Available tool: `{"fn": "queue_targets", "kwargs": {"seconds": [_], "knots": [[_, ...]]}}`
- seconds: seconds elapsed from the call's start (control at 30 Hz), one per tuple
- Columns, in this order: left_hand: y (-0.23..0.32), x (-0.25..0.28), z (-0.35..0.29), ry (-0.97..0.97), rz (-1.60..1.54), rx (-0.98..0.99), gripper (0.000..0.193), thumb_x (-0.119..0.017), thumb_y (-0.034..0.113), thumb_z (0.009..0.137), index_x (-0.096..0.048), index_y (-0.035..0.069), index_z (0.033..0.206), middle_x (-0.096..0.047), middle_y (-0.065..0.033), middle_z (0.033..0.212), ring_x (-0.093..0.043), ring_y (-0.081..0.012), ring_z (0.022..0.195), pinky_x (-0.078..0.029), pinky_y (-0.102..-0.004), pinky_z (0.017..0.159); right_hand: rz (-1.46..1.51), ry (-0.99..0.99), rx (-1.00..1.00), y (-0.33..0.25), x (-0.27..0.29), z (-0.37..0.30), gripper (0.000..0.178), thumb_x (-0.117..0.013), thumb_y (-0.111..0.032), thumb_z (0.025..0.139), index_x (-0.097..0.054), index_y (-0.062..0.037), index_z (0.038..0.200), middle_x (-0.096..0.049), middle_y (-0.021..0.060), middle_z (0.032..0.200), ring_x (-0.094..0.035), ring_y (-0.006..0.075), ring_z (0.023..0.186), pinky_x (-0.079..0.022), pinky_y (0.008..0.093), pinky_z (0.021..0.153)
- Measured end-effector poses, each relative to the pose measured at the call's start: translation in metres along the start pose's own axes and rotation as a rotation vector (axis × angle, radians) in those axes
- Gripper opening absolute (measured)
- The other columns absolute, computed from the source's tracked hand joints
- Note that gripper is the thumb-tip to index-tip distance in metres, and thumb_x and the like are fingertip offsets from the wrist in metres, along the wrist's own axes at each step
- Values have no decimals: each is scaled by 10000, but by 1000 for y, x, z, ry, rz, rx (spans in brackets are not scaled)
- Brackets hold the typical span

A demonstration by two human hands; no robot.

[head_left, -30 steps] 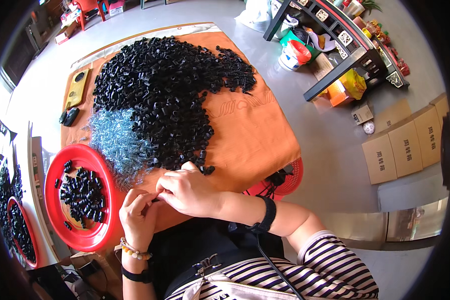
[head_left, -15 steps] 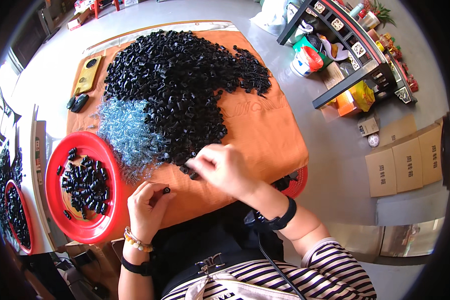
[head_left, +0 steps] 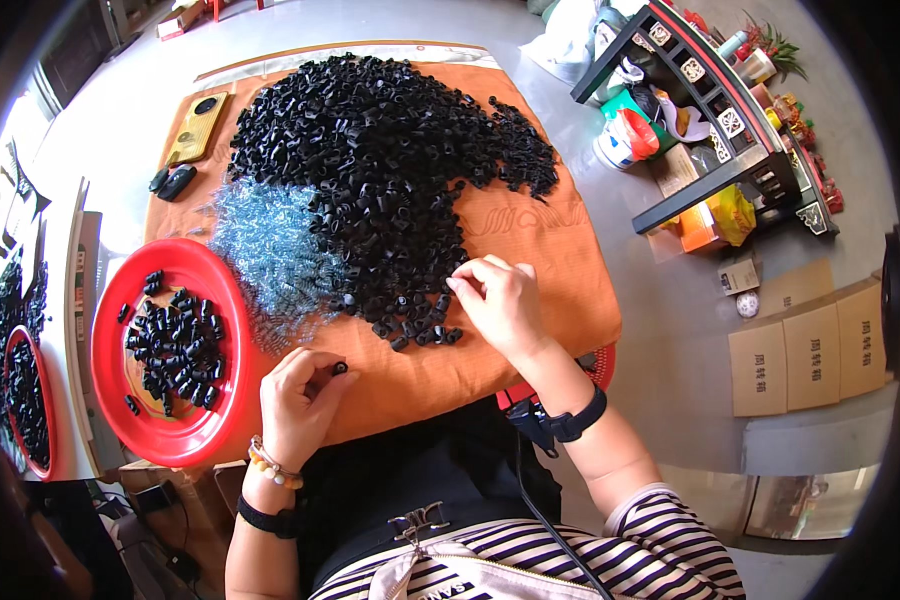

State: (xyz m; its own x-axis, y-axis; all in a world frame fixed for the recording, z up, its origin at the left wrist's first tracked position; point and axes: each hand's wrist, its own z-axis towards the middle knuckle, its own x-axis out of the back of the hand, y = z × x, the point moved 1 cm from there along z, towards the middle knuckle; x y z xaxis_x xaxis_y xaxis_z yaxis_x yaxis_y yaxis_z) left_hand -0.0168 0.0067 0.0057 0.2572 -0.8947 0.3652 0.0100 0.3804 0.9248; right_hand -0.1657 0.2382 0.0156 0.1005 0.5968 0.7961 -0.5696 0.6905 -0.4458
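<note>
My left hand (head_left: 298,400) is closed in a pinch on a small black plastic cap (head_left: 340,368), its round open end showing, just above the near edge of the orange cloth. At the right edge of a big heap of small black plastic parts (head_left: 370,150), my right hand (head_left: 502,305) has its thumb and fingertips pressed together; whether a part is between them is too small to make out. Clear bluish small springs (head_left: 275,240) lie heaped left of the black parts. Several assembled-looking black pieces (head_left: 175,345) sit in a red plastic plate (head_left: 232,395) left of my left hand.
The orange cloth (head_left: 550,260) covers the table. A yellow phone (head_left: 198,128) and a black oval object (head_left: 177,183) lie at its far left. A red basket (head_left: 602,368) shows by the right near edge. Cardboard boxes (head_left: 810,355) and a dark shelf (head_left: 695,195) stand to the right.
My right hand has moved right and slightly away from me, uncovering loose parts at the heap's near edge. My left hand keeps its pinch on the black cap. The view has shifted slightly.
</note>
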Motion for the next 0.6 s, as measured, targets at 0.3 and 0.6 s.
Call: {"fn": "queue_targets", "kwargs": {"seconds": [0.3,0.6], "knots": [[2,0,0,7,40,-48,176,-786,31,773,-674,0,907,-654,-66,797,-605,-132,628,-483,-248,568,22,21,-49,1,7,-12,58,-722,-149,831,-691,-104,810,-657,1,731,-612,158,606,-382,366,751],[-3,-1,-2,44,-26,8,176,-748,21,810,-658,-1,960,-643,-62,750,-598,-116,618,-488,-249,580,-66,-107,7,-4,6,-6,99,-698,-178,849,-757,-108,889,-673,27,760,-607,186,618,-377,379,762]]}}
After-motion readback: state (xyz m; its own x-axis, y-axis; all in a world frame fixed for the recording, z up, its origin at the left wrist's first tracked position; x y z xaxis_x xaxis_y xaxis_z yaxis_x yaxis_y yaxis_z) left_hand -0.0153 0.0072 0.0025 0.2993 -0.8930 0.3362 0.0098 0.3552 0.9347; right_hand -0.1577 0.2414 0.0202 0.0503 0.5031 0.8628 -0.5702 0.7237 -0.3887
